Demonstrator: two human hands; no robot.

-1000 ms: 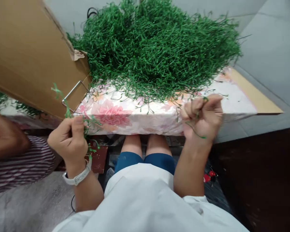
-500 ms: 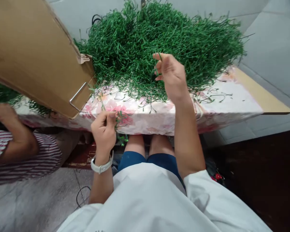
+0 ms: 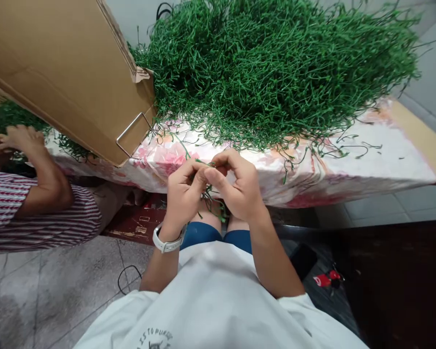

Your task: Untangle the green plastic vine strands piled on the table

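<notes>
My left hand, with a white watch on its wrist, is closed around a few thin green stems whose ends hang below the fingers over my lap. Fingertips of my right hand meet those of the left and pinch at the same stems. One stem sticks up past the left fingers toward the table. Just where the fingers grip is partly hidden. Behind both hands a large heap of green stems with small knobbly tips covers the flowered tablecloth.
A tall cardboard panel stands on the left, with a bent metal wire at its foot. Beyond it a person in a striped shirt handles more green stems. Loose stems lie along the table's front. A red item lies low at right.
My right hand has come down from the heap to meet my left hand. The left hand has shifted right and slightly up. The camera view has moved a little.
</notes>
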